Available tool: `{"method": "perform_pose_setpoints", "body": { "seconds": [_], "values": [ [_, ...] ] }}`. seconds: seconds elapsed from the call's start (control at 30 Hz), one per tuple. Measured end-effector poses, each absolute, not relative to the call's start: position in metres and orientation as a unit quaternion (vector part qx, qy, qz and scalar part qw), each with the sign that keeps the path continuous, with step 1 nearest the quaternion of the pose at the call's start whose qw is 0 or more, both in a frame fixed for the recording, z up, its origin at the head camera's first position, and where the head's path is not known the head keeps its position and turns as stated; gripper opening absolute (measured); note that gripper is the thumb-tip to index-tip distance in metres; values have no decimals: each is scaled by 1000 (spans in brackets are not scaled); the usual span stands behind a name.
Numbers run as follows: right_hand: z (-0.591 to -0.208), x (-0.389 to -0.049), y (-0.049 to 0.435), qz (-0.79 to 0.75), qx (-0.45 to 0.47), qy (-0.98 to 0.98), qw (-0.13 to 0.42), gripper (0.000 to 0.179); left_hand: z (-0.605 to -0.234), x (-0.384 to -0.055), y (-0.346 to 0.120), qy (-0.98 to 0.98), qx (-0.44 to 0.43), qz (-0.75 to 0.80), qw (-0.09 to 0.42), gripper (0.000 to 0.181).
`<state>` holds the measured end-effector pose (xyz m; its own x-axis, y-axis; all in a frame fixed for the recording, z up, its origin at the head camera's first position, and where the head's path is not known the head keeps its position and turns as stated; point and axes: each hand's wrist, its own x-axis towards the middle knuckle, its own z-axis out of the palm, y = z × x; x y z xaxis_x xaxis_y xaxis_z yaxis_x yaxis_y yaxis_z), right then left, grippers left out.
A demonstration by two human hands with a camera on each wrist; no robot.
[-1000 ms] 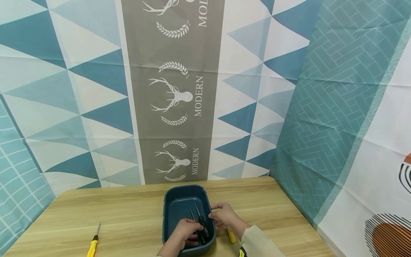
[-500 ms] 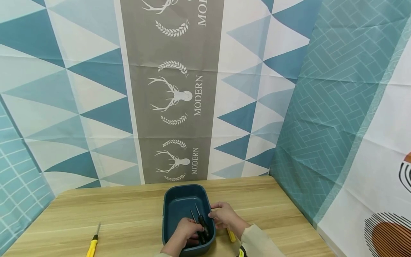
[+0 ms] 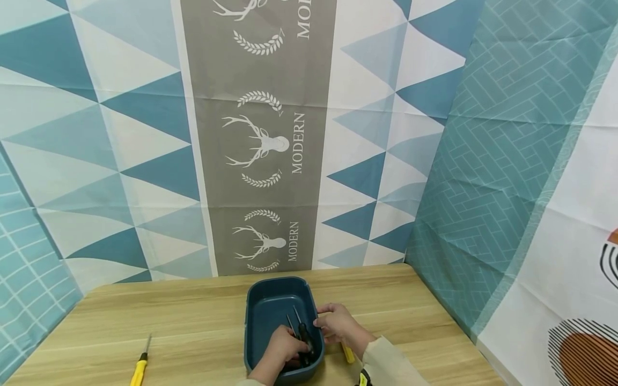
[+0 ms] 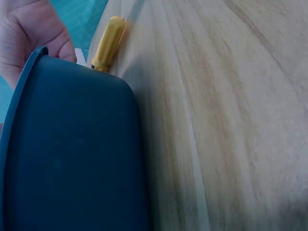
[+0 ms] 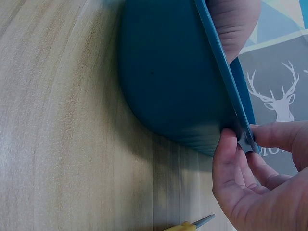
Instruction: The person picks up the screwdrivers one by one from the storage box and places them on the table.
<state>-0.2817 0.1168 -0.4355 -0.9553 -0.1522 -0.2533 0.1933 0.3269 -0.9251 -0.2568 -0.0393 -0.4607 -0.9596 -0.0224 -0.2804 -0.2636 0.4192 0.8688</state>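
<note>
My left hand point(image 3: 285, 346) reaches into a dark blue plastic box point(image 3: 265, 321), fingers curled on the handle of a black-handled screwdriver point(image 3: 292, 325). Beside it in the box lies another black-handled screwdriver point(image 3: 302, 327), shaft pointing away from me. On the box's right side, my right hand point(image 3: 338, 324) pinches the rim between thumb and fingers, as the right wrist view shows with the hand point(image 5: 260, 178) at the box edge point(image 5: 226, 67). The left wrist view shows mostly the box's outer wall point(image 4: 77, 139); the left fingers are hidden there.
A yellow-handled screwdriver point(image 3: 140, 367) lies on the wooden table point(image 3: 193, 321) left of the box. Another yellow handle point(image 3: 347, 354) lies under my right wrist, partly covered. Patterned cloth point(image 3: 260, 161) hangs behind the table.
My left hand has shifted slightly right and away from me within the box, over the black handles. The right hand and the box have stayed in place.
</note>
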Motion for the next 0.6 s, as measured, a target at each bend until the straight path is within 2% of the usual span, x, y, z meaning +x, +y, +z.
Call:
{"method": "perform_pose_setpoints", "body": {
  "seconds": [0.5,0.6],
  "values": [
    [-435,-280,117,-584,8,799,146,37,-458,-256,-40,838,-88,523,128,47],
    [-435,-281,117,-582,11,799,149,37,-458,-255,-42,836,-85,526,131,42]
  ]
}}
